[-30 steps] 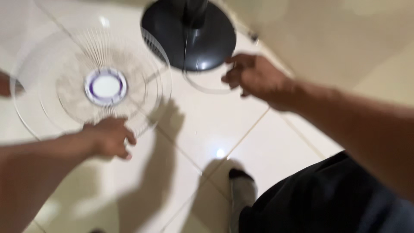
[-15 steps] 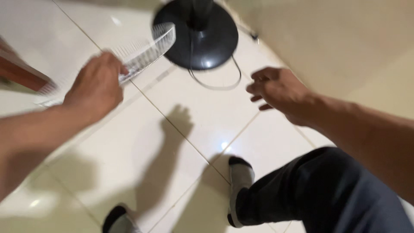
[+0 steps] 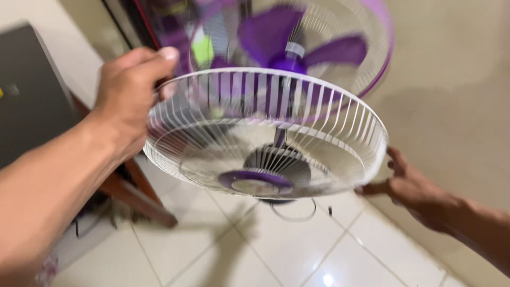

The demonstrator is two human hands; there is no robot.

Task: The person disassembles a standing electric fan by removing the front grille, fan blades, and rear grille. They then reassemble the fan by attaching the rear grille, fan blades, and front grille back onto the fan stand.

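While the white wire fan guard (image 3: 265, 141) sat tilted in mid-air, both hands were on it. Left hand (image 3: 130, 98) was clamped on the guard's left rim, fingers curled over the wire edge, thumb up top. Right hand (image 3: 411, 186) was at the guard's lower right rim, fingers half-curled and touching the edge; grip there looked light, and I couldn't tell whether it was fully closed because of blur.

The guard's dished side faced the camera, with the purple centre cap (image 3: 255, 182) low in the middle. It was held up in front of the fan head, well above the floor.

Behind the guard: purple fan blades (image 3: 297, 40), blurred, and the rear guard with a purple rim (image 3: 385, 50). Couldn't tell whether the two guards touched.

Below, seen through the wires: dark round fan base (image 3: 279, 162) on white glossy floor tiles (image 3: 287, 250), with a loop of cable (image 3: 292, 212) just beside the base.

Left side: a dark panel (image 3: 32, 90) and a reddish wooden leg (image 3: 141, 199) slanting down to the tiles. Beige wall (image 3: 451, 85) at right.
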